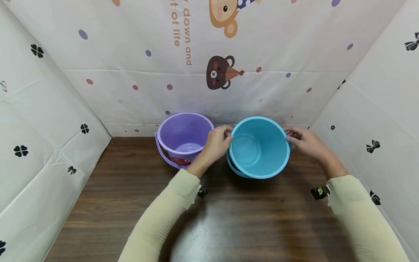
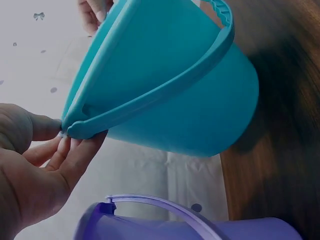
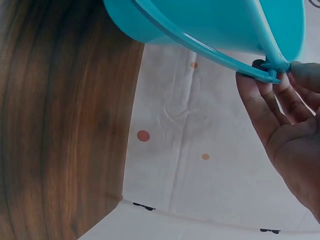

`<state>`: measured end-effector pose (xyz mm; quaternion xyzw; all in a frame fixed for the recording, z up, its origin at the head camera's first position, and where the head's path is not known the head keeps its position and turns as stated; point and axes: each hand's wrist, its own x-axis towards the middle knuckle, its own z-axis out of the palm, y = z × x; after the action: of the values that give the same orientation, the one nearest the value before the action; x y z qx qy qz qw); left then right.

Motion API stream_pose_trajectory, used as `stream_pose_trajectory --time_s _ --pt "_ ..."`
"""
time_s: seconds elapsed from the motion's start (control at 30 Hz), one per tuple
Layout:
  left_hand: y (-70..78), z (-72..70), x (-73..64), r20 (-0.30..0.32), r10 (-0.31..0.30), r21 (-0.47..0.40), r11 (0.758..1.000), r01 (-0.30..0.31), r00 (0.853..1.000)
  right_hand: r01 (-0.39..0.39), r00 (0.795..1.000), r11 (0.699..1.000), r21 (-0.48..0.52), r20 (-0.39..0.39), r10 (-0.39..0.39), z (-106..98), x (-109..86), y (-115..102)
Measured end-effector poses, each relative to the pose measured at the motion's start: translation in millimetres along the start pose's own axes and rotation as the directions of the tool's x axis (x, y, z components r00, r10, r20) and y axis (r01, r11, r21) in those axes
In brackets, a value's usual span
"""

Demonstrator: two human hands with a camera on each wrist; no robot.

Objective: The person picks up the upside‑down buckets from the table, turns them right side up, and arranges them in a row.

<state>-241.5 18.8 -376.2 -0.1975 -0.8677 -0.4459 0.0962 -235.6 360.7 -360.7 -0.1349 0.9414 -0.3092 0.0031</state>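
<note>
A light-blue bucket [image 1: 262, 149] hangs between both hands, its mouth facing up toward the head view. The left hand [image 1: 218, 141] pinches its rim on the left, beside the handle's hinge. On the opposite side the right hand [image 1: 302, 140] grips the rim near the other hinge. The bucket's handle [image 2: 160, 97] droops along the outer wall in the left wrist view. Thumbs lie on the rim and fingers curl underneath it. Left of it, a purple bucket [image 1: 170, 136] stands upright, partly covered by the left hand and forearm.
Both buckets are at the back of a dark wooden table [image 1: 131, 203]. A patterned white cloth [image 1: 131, 105] rises right behind them, and similar cloth walls [image 1: 376, 120] flank the table. Small black devices [image 1: 320, 193] are strapped at the wrists.
</note>
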Motion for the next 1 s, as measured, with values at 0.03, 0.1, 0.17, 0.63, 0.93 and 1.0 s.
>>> stream_pose_trajectory --time_s 0.03,0.1,0.17,0.63,0.93,1.0 --pt "0.5 0.0 1.4 -0.001 -0.003 0.001 1.000 0.003 1.000 -0.009 1.000 1.000 -0.001 0.000 0.009 -1 1.5 1" --pt "1.1 0.1 3.9 -0.002 -0.013 -0.001 1.000 0.013 1.000 -0.017 1.000 1.000 -0.002 0.005 0.017 -1 3.9 1" --pt "0.7 0.3 6.0 0.002 -0.033 -0.007 0.999 0.033 0.999 -0.019 1.000 1.000 -0.009 0.008 0.019 -2 5.7 2" --pt "2.8 -0.7 20.6 0.034 -0.141 -0.007 0.990 0.142 0.989 -0.093 0.993 0.996 0.018 0.081 0.091 -4 19.5 1" --pt "1.2 -1.5 29.8 0.056 -0.179 0.050 0.983 0.176 0.982 -0.149 0.979 0.989 0.024 0.144 0.144 -8 30.2 -2" --pt "0.8 -0.6 31.6 0.056 -0.174 0.071 0.983 0.170 0.983 -0.163 0.975 0.986 0.025 0.158 0.157 -9 31.3 -2"
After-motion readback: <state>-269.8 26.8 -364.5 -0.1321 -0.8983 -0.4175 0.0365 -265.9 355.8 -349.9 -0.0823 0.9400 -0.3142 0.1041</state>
